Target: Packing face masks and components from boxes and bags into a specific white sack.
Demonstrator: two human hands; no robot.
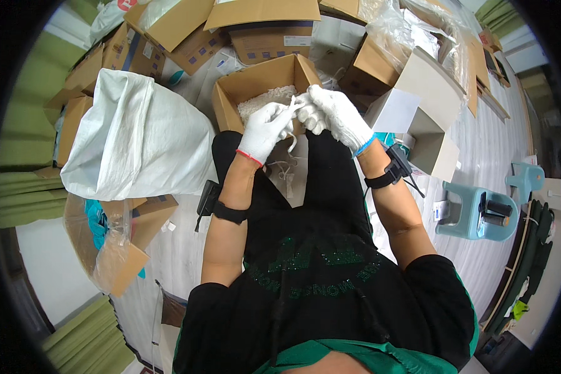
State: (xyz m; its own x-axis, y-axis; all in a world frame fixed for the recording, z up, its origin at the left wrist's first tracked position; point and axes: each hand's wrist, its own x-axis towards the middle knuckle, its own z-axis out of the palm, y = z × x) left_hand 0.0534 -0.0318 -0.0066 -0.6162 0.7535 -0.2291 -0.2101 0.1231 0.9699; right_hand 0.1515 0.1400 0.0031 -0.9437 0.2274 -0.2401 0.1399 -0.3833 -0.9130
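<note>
Both my hands wear white knit gloves and meet over my knees, just in front of an open cardboard box (225, 100) filled with small white pieces (265, 100). My left hand (265, 128) pinches a small white piece with a thin cord hanging from it (291, 144). My right hand (331, 112) grips the same piece from the other side, fingers closed. A few loose white cords (285, 169) lie on the floor between my legs. Black bands sit on both wrists.
A big white woven sack (137, 137) stands at my left. Cardboard boxes (181, 31) crowd the far side, and a grey-white open carton (424, 106) is at my right. A pale green plastic stool (477, 212) stands farther right. A plastic-lined box (115, 249) sits at lower left.
</note>
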